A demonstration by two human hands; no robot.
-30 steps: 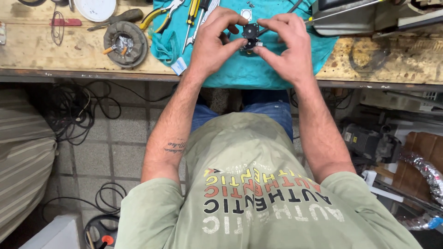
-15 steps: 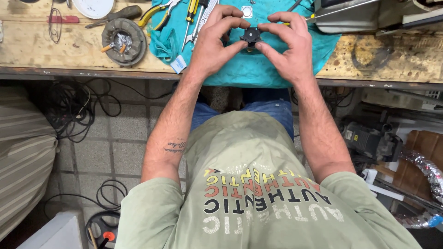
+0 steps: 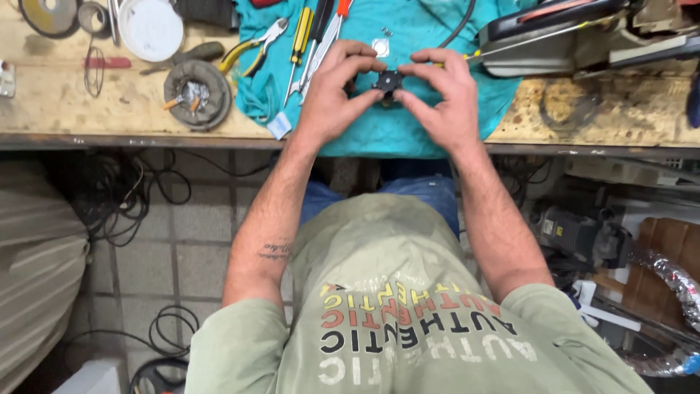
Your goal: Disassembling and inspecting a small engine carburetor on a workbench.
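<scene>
Black and small, the round part [image 3: 387,80] stays pinched between your left hand [image 3: 332,102] and right hand [image 3: 445,102], both grips unchanged above the teal cloth [image 3: 408,135].

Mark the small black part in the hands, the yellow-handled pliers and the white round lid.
small black part [image 3: 387,80], head view, its dark round face between the fingertips.
yellow-handled pliers [image 3: 255,45], head view, near the pivot.
white round lid [image 3: 151,29], head view, its flat centre.

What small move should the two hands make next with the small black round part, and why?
Probably keep the small black round part pinched and lower it onto the teal cloth. The left hand and the right hand both hold it by fingertips just above the cloth, so resting it there would likely steady the fine work.
</scene>
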